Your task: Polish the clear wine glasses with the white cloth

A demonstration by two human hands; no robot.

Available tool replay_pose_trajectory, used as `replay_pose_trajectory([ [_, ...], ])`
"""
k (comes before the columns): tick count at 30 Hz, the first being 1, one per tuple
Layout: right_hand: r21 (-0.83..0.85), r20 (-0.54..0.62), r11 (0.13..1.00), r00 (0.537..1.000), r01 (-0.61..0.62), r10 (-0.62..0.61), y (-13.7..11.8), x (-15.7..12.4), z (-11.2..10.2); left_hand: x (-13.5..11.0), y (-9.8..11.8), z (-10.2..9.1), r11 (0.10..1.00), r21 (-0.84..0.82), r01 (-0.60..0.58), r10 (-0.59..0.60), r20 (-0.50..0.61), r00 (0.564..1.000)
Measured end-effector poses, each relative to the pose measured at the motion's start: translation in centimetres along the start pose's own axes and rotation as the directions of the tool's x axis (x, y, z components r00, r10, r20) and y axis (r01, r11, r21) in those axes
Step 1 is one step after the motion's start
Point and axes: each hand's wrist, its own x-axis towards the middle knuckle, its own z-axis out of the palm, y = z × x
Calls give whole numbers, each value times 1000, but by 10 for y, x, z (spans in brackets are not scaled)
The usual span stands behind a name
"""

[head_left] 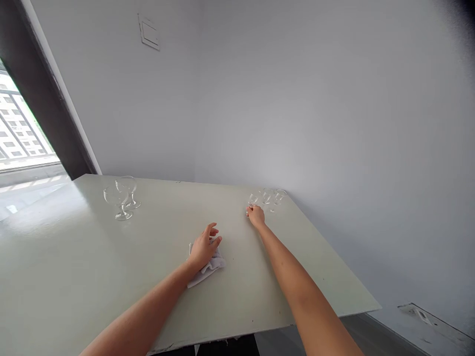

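Observation:
My left hand [205, 245] lies on a crumpled white cloth [208, 268] in the middle of the pale table [67, 267], its fingers loosely spread. Far across the table, my right hand [256, 215] is closed round the foot of a small clear stemmed glass [253, 199]. Two more small glasses [273, 197] stand just beyond it near the far right corner.
Two larger clear stemmed glasses [124, 198] stand together at the far left of the table. Grey walls close the table in behind and on the right. A window [18, 133] with a dark frame is at the left.

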Motion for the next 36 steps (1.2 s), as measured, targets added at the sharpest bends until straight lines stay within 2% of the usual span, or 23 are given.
replay_pose_trajectory([
  [4,14,-10,999,999,-50,50,1,12,2,2,-2,1,998,-68,14,-15,-8,1000],
  [9,43,-30,997,998,-58,60,1,12,-4,10,-7,-1,932,-351,85,-106,-42,994],
  [12,74,-48,996,997,-52,56,-4,-6,-11,14,-10,-2,839,-530,125,-189,-69,980],
  [14,99,-35,995,999,-27,31,-13,-29,-15,15,-10,-2,776,-620,120,-244,-118,963],
  [16,137,66,987,994,82,-92,-28,-62,-18,15,-9,-4,751,-655,85,-300,-224,927],
  [17,167,149,971,969,171,-196,-36,-80,-18,16,-8,-6,757,-650,61,-327,-296,898],
  [18,225,298,913,868,340,-397,-44,-100,-18,17,-7,-10,771,-636,37,-348,-373,860],
  [19,274,407,828,722,489,-560,-51,-119,-16,20,-6,-15,785,-619,12,-366,-449,815],
  [20,281,446,756,618,590,-648,-56,-136,-12,23,-6,-23,797,-604,-7,-390,-523,758],
  [21,253,451,700,558,668,-696,-60,-152,-8,27,-7,-33,802,-597,-18,-424,-591,687],
  [22,206,442,661,534,722,-721,-61,-164,-2,31,-9,-45,802,-596,-23,-463,-647,606],
  [23,158,424,638,531,754,-733,-61,-174,5,36,-11,-59,800,-599,-20,-503,-689,522],
  [25,111,389,626,546,772,-742,-58,-183,17,46,-20,-92,795,-607,6,-567,-740,362],
  [26,123,377,633,554,764,-742,-55,-183,23,50,-25,-109,791,-611,24,-588,-750,301],
  [28,194,362,658,570,728,-738,-48,-180,30,56,-38,-142,785,-616,66,-614,-759,218],
  [29,242,360,667,574,704,-736,-45,-177,32,59,-44,-156,786,-611,89,-616,-763,196],
  [31,331,361,668,565,666,-742,-41,-172,32,63,-56,-178,808,-575,126,-589,-784,198],
  [34,438,345,652,554,620,-758,-38,-170,30,67,-71,-198,869,-465,167,-494,-822,283],
  [36,515,329,659,583,548,-743,-39,-169,30,69,-79,-205,892,-411,186,-451,-825,339],
])
